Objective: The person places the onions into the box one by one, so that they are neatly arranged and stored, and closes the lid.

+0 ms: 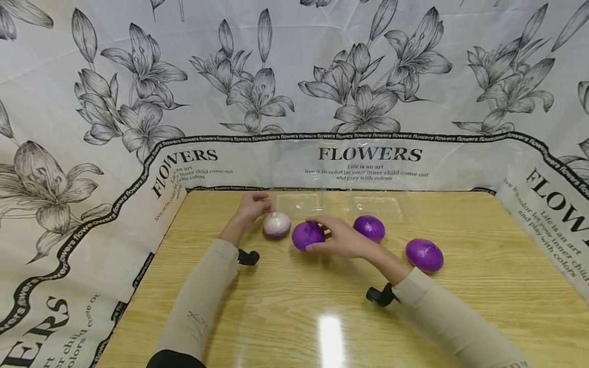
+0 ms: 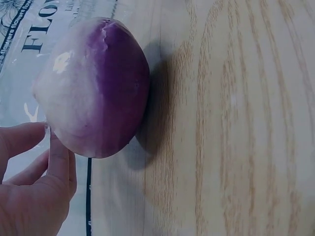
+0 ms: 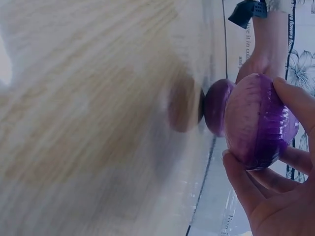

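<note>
My right hand [image 1: 342,237] grips a purple onion [image 1: 307,236] between thumb and fingers, near the middle of the table. In the right wrist view the fingers [image 3: 246,189] and thumb hold this onion [image 3: 251,120] by its sides, its paler half facing the table. A white and purple onion [image 1: 276,225] rests to its left. Behind that one, my left hand [image 1: 252,208] pinches the edge of a clear plastic container [image 1: 299,202] between thumb and finger. The left wrist view shows the hand [image 2: 37,182] close beside the pale onion [image 2: 96,88].
Two more purple onions, one [image 1: 369,228] nearer the middle and one [image 1: 424,255] farther right, lie on the wooden table [image 1: 285,306]. A second clear container [image 1: 377,203] stands at the back, before the flower-print cloth [image 1: 257,163].
</note>
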### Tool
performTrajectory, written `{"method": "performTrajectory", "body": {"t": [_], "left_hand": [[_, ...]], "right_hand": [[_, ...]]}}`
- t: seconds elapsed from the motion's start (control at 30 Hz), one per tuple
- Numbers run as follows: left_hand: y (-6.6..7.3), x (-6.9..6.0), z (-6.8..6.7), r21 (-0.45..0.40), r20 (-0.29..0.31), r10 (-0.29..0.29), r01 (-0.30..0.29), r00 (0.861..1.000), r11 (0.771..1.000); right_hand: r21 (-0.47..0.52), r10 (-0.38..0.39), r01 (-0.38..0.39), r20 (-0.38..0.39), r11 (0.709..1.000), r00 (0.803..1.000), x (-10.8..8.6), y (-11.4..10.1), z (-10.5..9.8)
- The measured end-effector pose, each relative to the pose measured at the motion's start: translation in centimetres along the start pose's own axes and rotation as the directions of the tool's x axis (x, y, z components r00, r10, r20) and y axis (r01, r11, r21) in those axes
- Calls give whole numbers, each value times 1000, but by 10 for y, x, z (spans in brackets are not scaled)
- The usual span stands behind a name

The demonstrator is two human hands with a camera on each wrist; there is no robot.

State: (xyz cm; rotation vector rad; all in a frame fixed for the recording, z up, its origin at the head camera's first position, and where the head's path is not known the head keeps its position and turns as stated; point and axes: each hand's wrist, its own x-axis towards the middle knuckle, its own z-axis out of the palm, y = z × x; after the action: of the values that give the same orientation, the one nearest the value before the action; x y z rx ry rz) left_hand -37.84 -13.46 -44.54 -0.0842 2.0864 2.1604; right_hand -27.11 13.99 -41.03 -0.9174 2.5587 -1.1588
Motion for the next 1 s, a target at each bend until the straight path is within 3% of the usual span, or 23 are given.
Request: {"method": "performTrajectory", "body": {"t": [0.57,1.0], "left_hand": [[-1,-1,3,-24,-2,17,-17,1000,1000],[2,-5,2,19,-8,11,-11,1000,1000]], "right_hand": [[-29,54,-59,-152,998,987,29,2,-14],[-38,58,-67,-207,997,977,53,3,-12]]}}
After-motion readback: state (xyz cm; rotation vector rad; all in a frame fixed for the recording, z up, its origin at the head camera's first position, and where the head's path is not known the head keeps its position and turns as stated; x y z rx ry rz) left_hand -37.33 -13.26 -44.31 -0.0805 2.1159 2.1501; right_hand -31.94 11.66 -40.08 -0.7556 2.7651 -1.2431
